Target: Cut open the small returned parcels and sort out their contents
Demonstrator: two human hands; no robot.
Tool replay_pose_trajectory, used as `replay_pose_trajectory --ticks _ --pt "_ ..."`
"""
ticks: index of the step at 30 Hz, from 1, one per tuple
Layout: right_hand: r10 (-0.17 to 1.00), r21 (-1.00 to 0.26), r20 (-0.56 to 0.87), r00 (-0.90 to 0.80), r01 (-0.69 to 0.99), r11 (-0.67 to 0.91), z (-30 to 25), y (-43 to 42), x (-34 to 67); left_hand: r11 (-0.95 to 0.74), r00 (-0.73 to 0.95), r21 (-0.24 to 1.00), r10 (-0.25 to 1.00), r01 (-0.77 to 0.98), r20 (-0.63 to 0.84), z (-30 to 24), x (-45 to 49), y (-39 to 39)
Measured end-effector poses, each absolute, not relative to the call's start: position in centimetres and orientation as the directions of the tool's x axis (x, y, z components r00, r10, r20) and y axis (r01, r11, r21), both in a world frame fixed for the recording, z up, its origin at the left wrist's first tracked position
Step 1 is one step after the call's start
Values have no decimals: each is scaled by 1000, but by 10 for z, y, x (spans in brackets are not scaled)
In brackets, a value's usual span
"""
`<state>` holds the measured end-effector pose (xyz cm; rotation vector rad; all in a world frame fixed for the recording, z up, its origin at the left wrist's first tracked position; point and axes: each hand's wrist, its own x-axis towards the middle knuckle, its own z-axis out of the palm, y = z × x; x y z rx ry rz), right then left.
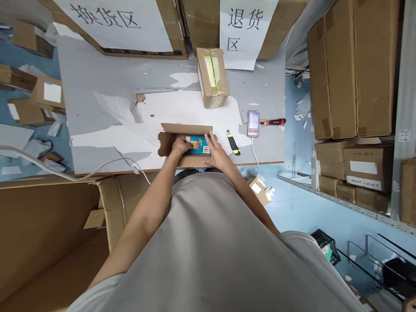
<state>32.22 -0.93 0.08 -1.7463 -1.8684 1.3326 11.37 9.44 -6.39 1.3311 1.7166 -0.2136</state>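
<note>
An opened cardboard box [186,128] lies near the front edge of the table, flaps folded outward. Inside it sits a blue printed package [197,150] with a barcode label. My left hand [180,146] reaches into the left end of the box, closed at the package's left end; most of its fingers are hidden. My right hand [218,152] has its fingers stretched out over the right end of the box, fingertips touching the box edge beside the package. To the right of this hand lies a yellow-and-black utility knife [233,143].
A taped carton [212,80] stands behind the open box. Farther right are a phone [253,124] on a white cable and a red-and-black cutter [274,122]. Big labelled cartons [203,26] line the back. A large open carton [42,242] stands at left, shelved cartons [352,78] at right.
</note>
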Motion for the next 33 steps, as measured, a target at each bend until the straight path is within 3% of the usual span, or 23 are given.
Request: replay_pose_trajectory --ticks 3,6,10,15,17,20,24,27,30,33 --pt "885 -747 -392 -249 647 -149 3 -6 324 438 -71 313 666 843 -743 -51 117 98" --pt "882 -742 -399 -252 654 -149 6 -2 326 427 -66 330 688 842 -722 -31 119 99" --pt "880 -711 -413 -236 687 -150 17 3 327 380 -24 400 749 834 -662 4 114 90" --pt "916 -641 -385 -110 746 -179 47 6 326 253 10 557 905 791 -425 60 77 71" --pt "949 -651 -313 -29 734 -192 64 8 324 275 15 690 923 669 -383 85 58 67" --pt "983 -742 -150 102 646 -180 94 14 317 291 -12 901 953 323 -304 119 40 67" --pt "955 -881 63 289 466 -83 135 30 300 158 -158 986 974 -54 -165 150 48 77" --pt "909 -927 158 386 376 2 163 45 286 86 -212 980 970 -180 -124 162 66 88" --pt "903 -955 166 397 294 46 186 58 273 3 -266 970 961 -241 -69 167 80 93" --pt "925 -987 109 365 150 57 203 69 257 -134 -336 983 938 -128 84 170 88 91"
